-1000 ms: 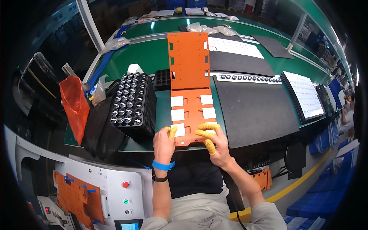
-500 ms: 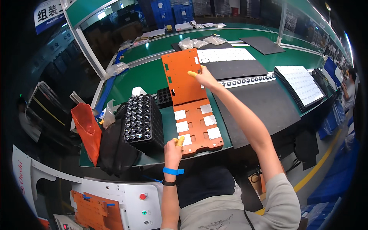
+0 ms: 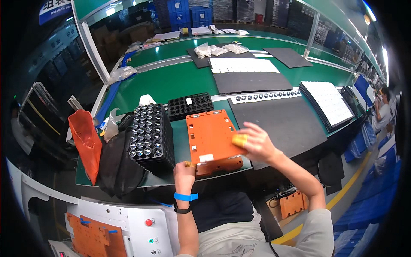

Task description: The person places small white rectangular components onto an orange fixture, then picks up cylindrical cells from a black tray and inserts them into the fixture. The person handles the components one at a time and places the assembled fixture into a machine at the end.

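Observation:
An orange hinged fixture (image 3: 212, 132) lies on the bench in front of me, its lid folded down over the base. Near the lid's front edge a white plate (image 3: 206, 158) shows; the other plates in the base are covered. My right hand (image 3: 257, 144) rests at the lid's right edge, slightly blurred. Its outer fingers are stretched, and its yellow finger covers touch the orange surface. At the fixture's front left corner my left hand (image 3: 184, 174) is closed, with a yellow-covered finger against the corner. A blue wristband (image 3: 186, 197) circles that wrist.
Left of the fixture stands a stack of black trays (image 3: 147, 132) holding shiny round parts. Another black tray (image 3: 190, 105) lies behind. A dark mat (image 3: 278, 124) and a row of small round parts (image 3: 269, 96) are at right. An orange bag (image 3: 85, 141) hangs at far left.
The raised lid has swung down toward me onto the base, hiding most white plates. My right hand came down with it. My left hand shifted from a white plate to the front left corner.

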### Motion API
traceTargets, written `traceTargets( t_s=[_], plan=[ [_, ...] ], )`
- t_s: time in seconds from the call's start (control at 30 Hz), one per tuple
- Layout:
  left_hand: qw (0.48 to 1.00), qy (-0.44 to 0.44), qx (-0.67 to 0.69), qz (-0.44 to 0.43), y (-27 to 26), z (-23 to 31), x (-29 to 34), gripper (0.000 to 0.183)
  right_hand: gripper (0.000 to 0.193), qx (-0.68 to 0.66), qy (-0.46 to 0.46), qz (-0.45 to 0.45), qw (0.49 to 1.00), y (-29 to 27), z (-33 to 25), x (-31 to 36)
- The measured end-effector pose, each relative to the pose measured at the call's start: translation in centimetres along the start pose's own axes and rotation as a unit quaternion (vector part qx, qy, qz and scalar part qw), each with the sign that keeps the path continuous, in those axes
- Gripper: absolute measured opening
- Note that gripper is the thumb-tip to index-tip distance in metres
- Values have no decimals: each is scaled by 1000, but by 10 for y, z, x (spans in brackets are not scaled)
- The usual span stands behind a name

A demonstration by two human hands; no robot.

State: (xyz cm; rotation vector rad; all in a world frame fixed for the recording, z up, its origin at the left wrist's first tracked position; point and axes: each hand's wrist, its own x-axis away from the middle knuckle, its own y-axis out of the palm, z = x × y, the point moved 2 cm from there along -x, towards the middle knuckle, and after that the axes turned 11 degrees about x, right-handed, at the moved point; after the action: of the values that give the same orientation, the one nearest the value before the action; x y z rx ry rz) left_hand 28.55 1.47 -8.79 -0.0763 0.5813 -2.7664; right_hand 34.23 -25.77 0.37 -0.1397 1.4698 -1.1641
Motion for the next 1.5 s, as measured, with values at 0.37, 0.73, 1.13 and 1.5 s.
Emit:
traceTargets(
  t_s=[0.37, 0.73, 1.13, 1.5],
  plan=[
    [985, -69, 154, -47, 1, -17, 11, 55, 45, 12, 4, -100, 995, 5, -19, 21],
    [976, -64, 202, -52, 0, -18, 14, 54, 40, -1, 55, -38, 998, -27, -12, -4],
    [988, 4, 152, -33, 5, -12, 16, 45, 36, -431, 567, -218, 668, 73, 5, 43],
    [982, 20, 166, -93, -7, 26, 51, 54, 32, -556, 572, -85, 597, 80, -3, 53]
  ],
)
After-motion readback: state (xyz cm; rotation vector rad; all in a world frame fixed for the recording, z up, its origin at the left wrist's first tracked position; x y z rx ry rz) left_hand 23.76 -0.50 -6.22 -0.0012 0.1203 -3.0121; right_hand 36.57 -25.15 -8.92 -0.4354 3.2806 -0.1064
